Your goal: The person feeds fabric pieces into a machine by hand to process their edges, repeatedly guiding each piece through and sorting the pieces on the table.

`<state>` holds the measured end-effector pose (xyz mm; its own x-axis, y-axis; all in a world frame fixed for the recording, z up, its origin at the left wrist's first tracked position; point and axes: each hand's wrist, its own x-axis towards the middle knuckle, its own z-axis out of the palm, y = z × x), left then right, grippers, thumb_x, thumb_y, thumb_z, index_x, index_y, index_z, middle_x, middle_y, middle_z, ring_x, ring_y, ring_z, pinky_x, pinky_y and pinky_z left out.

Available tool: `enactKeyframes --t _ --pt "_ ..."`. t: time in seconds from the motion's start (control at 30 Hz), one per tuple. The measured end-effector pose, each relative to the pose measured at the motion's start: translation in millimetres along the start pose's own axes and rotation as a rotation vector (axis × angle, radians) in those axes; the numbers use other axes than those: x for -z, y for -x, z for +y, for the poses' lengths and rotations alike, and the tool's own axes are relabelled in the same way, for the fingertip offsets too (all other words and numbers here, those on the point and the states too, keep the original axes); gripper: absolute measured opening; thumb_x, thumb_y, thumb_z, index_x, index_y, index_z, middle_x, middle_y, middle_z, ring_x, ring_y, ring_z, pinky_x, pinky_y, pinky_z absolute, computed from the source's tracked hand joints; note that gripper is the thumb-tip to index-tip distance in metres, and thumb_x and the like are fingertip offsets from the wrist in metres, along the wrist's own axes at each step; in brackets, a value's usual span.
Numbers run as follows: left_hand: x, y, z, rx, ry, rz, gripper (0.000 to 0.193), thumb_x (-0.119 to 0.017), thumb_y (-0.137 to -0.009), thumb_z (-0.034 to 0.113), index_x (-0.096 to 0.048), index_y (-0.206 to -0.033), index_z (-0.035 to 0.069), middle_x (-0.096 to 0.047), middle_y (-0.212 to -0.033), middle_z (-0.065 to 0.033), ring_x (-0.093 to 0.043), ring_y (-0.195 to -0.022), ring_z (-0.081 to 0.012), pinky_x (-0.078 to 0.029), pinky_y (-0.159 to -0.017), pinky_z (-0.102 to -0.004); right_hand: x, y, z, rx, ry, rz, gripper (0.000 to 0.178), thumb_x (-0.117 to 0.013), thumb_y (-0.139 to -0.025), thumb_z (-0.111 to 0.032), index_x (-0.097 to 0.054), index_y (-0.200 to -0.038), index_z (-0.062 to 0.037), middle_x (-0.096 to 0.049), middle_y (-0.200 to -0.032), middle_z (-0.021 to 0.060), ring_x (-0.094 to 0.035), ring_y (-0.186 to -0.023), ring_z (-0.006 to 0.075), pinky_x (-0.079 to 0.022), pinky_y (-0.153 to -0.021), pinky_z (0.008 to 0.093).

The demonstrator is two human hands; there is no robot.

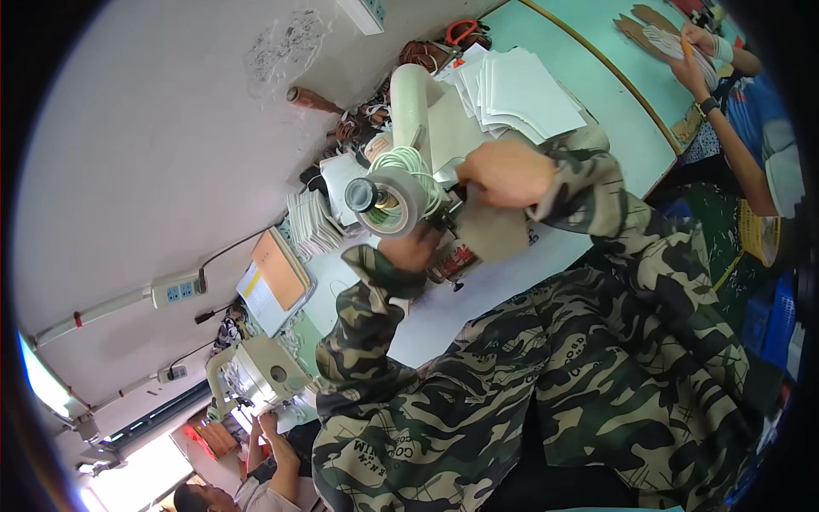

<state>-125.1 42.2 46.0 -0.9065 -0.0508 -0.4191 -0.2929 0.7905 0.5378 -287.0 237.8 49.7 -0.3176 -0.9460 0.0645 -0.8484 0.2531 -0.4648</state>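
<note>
A cream sewing machine (409, 102) stands before me, with a coil of pale cord (409, 162) and a round grey ring (408, 218) about its near end. My right hand (509, 173) is curled at the right side of the machine head. It grips the upper edge of a beige-grey flat piece (495, 235), which hangs below the knuckles; motion smears the fingers. On the other side of the head, my left hand (411, 247) reaches in low. Its fingers are blurred and partly hidden by the machine, so what they touch does not show.
White sheets (520, 94) are stacked behind the machine. Pale cut pieces (311, 224) and a clipboard (277, 273) lie to the left. Another person's hands (695, 64) hold pieces at the upper right. A second machine (264, 371) and another person occupy the lower left.
</note>
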Motion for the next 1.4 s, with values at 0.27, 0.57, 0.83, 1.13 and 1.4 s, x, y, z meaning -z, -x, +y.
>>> enactKeyframes --t 0.27,0.57,0.83,1.13,1.4 --pt "-21.5 39.2 -5.1 0.114 0.604 -0.294 0.029 -0.044 -0.096 0.023 -0.060 -0.095 -0.002 -0.061 -0.071 -0.0132 -0.063 -0.069 -0.0233 -0.046 -0.060 -0.0394 -27.7 66.6 -32.8 -0.313 -0.632 0.030 0.026 -0.073 -0.072 -0.023 -0.068 -0.084 -0.0004 -0.065 -0.074 0.0145 -0.063 -0.067 0.0230 -0.049 -0.066 0.0327" --pt "1.6 2.2 16.4 -0.058 0.087 0.049 0.028 -0.054 -0.088 0.027 -0.066 -0.088 0.002 -0.066 -0.076 -0.0175 -0.062 -0.072 -0.0350 -0.048 -0.072 -0.0415 -39.2 85.3 -28.2 -0.557 -1.035 -0.046 0.031 -0.072 -0.074 -0.018 -0.067 -0.095 0.0034 -0.065 -0.073 0.0144 -0.062 -0.067 0.0204 -0.049 -0.065 0.0317" --pt "0.1 29.7 -79.7 0.448 -0.464 0.012 0.044 -0.067 -0.082 0.042 -0.063 -0.109 0.008 -0.065 -0.109 -0.0189 -0.063 -0.099 -0.0336 -0.050 -0.081 -0.0451 66.6 76.5 0.2 -0.136 -0.038 0.795 0.022 -0.068 -0.076 -0.006 -0.068 -0.098 -0.0038 -0.066 -0.089 0.0106 -0.063 -0.080 0.0258 -0.051 -0.069 0.0342" --pt "-56.1 69.1 -108.5 0.222 -0.522 0.249 0.040 -0.071 -0.080 0.034 -0.059 -0.109 0.011 -0.065 -0.097 -0.0108 -0.065 -0.083 -0.0333 -0.052 -0.070 -0.0439 7.7 60.0 -63.5 -0.026 -0.361 0.497 0.025 -0.071 -0.077 -0.020 -0.065 -0.095 -0.0037 -0.062 -0.084 0.0112 -0.061 -0.081 0.0312 -0.047 -0.072 0.0419" --pt "14.8 73.1 -23.3 0.025 0.678 -0.211 0.018 -0.062 -0.089 0.016 -0.062 -0.087 -0.002 -0.055 -0.070 -0.0014 -0.048 -0.066 -0.0087 -0.042 -0.062 -0.0267 -14.3 70.6 -61.4 -0.202 -0.878 -0.030 0.039 -0.073 -0.080 -0.024 -0.064 -0.107 0.0032 -0.071 -0.091 0.0148 -0.069 -0.081 0.0234 -0.053 -0.072 0.0324"
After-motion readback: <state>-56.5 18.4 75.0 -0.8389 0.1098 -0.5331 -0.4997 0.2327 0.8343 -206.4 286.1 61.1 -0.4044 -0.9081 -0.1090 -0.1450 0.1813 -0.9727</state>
